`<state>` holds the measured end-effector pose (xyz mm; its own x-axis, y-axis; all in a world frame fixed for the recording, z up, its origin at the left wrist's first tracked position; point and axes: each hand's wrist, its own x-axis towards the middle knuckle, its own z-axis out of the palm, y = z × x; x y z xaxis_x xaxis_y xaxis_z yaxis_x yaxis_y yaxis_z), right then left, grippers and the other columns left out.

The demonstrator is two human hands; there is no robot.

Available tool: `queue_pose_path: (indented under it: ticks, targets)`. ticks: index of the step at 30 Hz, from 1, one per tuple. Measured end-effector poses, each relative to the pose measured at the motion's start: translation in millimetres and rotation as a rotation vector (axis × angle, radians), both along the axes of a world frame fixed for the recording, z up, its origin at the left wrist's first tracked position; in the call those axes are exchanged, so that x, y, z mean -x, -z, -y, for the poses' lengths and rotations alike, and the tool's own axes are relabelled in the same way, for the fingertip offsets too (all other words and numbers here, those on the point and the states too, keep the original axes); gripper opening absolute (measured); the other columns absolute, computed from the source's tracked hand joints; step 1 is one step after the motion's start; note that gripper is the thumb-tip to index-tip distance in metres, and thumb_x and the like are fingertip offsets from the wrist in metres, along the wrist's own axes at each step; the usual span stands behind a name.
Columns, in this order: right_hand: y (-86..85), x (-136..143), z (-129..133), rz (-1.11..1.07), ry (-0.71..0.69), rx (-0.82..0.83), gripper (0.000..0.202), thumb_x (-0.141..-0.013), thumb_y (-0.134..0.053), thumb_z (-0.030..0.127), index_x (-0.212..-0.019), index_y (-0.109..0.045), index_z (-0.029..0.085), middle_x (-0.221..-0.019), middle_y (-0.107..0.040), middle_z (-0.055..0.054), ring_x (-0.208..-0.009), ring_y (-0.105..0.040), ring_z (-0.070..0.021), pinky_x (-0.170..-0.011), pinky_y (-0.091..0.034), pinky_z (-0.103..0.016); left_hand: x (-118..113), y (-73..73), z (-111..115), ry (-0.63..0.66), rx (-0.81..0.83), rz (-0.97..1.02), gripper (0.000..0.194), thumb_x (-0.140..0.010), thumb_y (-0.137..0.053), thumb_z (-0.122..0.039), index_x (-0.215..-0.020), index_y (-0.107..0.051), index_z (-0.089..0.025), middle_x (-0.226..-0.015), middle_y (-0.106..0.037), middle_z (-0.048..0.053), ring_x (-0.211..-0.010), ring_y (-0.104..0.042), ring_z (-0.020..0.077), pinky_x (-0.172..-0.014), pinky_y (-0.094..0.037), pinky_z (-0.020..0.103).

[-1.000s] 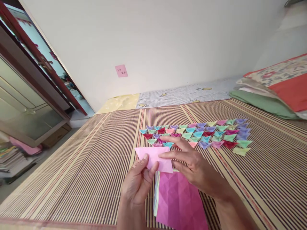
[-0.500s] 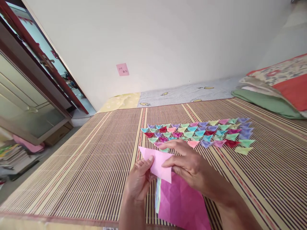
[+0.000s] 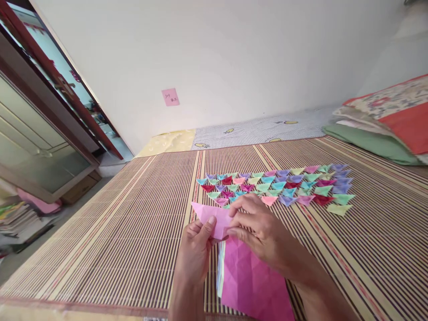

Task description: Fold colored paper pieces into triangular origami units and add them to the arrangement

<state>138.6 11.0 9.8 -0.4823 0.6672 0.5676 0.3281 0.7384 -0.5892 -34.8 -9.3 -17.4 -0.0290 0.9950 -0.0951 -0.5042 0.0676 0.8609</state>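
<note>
A light pink folded paper is held up between both hands. My left hand pinches its lower left part, thumb on top, and a pointed corner sticks out at the upper left. The fingers of my right hand close on the paper's right edge, covering that side. Below the hands lies a magenta sheet with crease lines, on top of other coloured sheets whose left edges show. Beyond the hands, rows of small folded paper shapes in many colours lie on the striped mat.
Folded cloths and a floral pillow lie at the right. A patterned sheet runs along the wall, which bears a pink note. At the left are a glass-panelled door and a pile of papers.
The right side of the pink paper is now folded in, and its lower right corner no longer hangs down. My right hand's fingers have curled in around that edge.
</note>
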Motion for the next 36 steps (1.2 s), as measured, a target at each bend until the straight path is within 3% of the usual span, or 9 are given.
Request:
queue_pose_path:
  ticks: [3, 6, 14, 21, 27, 36]
  targets:
    - [4.3, 4, -1, -0.057, 0.083, 0.096, 0.027, -0.1, -0.061, 0.014, -0.077, -0.049, 0.021, -0.094, -0.054, -0.002, -0.088, -0.054, -0.0182, -0.078, -0.046, -0.032, -7, -3.5, 3, -0.005, -0.029, -0.054, 0.02, -0.076, -0.088, -0.032, -0.085, -0.085, -0.015, -0.078, -0.081, 0.009, -0.08, -0.077, 0.0246, -0.072, -0.064, 0.033]
    - [8.5, 8, -2, -0.091, 0.124, 0.133, 0.027, -0.1, -0.057, 0.012, -0.079, -0.044, 0.022, -0.091, -0.049, 0.0, -0.08, -0.051, -0.0161, -0.071, -0.043, -0.031, -12, -4.9, 5, -0.006, -0.038, -0.063, 0.017, -0.079, -0.085, -0.03, -0.089, -0.086, -0.017, -0.083, -0.082, 0.009, -0.084, -0.078, 0.0246, -0.073, -0.065, 0.032]
    - [11.8, 9, -6, -0.151, 0.17, 0.159, 0.028, -0.095, -0.057, 0.009, -0.075, -0.042, 0.022, -0.094, -0.048, -0.001, -0.077, -0.049, -0.015, -0.067, -0.041, -0.03, -19, -2.4, 3, -0.041, -0.022, -0.082, 0.02, -0.074, -0.088, -0.03, -0.09, -0.087, -0.018, -0.084, -0.083, 0.008, -0.084, -0.078, 0.0251, -0.071, -0.066, 0.032]
    - [10.9, 8, -7, -0.154, 0.188, 0.177, 0.029, -0.094, -0.06, 0.01, -0.073, -0.044, 0.021, -0.097, -0.051, -0.002, -0.087, -0.052, -0.0178, -0.075, -0.043, -0.033, -20, -0.4, 2, -0.028, -0.017, -0.106, 0.024, -0.077, -0.087, -0.036, -0.091, -0.086, -0.018, -0.084, -0.083, 0.009, -0.084, -0.078, 0.0246, -0.07, -0.066, 0.031]
    - [10.7, 8, -7, -0.22, 0.215, 0.259, 0.028, -0.091, -0.065, 0.011, -0.073, -0.047, 0.022, -0.089, -0.052, 0.001, -0.08, -0.053, -0.0158, -0.071, -0.041, -0.031, -24, -3.7, 4, -0.046, -0.002, -0.058, 0.022, -0.073, -0.089, -0.029, -0.091, -0.086, -0.017, -0.086, -0.083, 0.009, -0.087, -0.078, 0.0257, -0.069, -0.066, 0.03]
    - [8.3, 5, -10, -0.316, 0.155, 0.323, 0.026, -0.09, -0.064, 0.014, -0.07, -0.048, 0.021, -0.08, -0.053, 0.001, -0.076, -0.053, -0.0162, -0.07, -0.042, -0.031, -30, 3.5, 2, -0.093, -0.009, -0.003, 0.018, -0.072, -0.09, -0.024, -0.088, -0.085, -0.016, -0.088, -0.082, 0.008, -0.085, -0.078, 0.0235, -0.068, -0.066, 0.027]
